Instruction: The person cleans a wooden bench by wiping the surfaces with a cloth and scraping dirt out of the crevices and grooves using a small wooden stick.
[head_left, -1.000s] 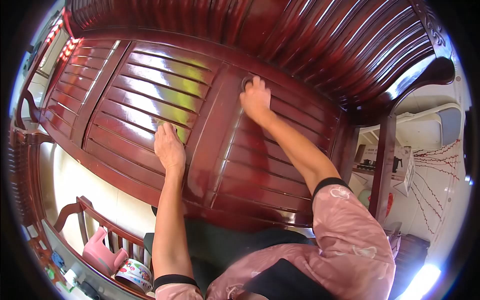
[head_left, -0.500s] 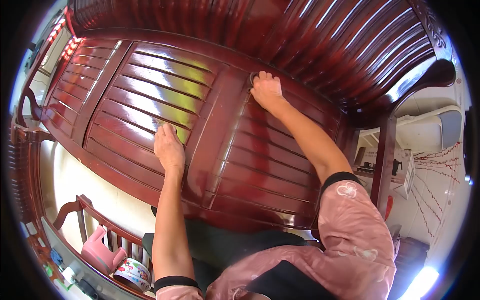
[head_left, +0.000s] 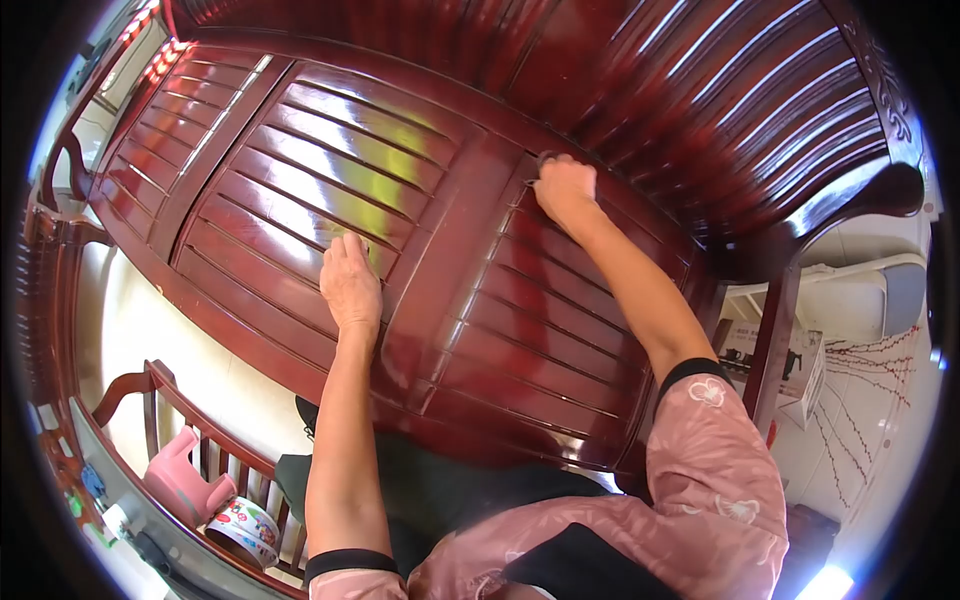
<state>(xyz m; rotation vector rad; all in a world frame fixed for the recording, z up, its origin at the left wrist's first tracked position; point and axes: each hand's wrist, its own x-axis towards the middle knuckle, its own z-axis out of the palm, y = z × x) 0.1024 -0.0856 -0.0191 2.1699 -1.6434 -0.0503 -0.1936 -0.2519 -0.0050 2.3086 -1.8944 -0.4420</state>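
Observation:
A dark red, glossy wooden bench (head_left: pixel 425 270) with a slatted seat fills the middle of the view. My left hand (head_left: pixel 350 285) rests on the slats left of the wide cross rail, its fingers curled together. Whatever lies under those fingers is hidden. Further back, near the foot of the backrest (head_left: pixel 640 130), my right hand (head_left: pixel 568 192) is closed at the top end of the right-hand slat panel. A small dark thing (head_left: pixel 546 158) shows at its fingertips; its kind cannot be made out.
At the lower left a small wooden rail (head_left: pixel 200 430) stands beside a pink plastic stool (head_left: pixel 185 480) and a round printed tin (head_left: pixel 243 530). Right of the bench's armrest (head_left: pixel 860 205) are a printed carton (head_left: pixel 790 365), a folding chair (head_left: pixel 860 295) and red-beaded twigs (head_left: pixel 870 390).
The whole view has shifted slightly, so the bench appears further right and higher. Both hands stay closed near the same parts of the seat, with only small movement over the slats.

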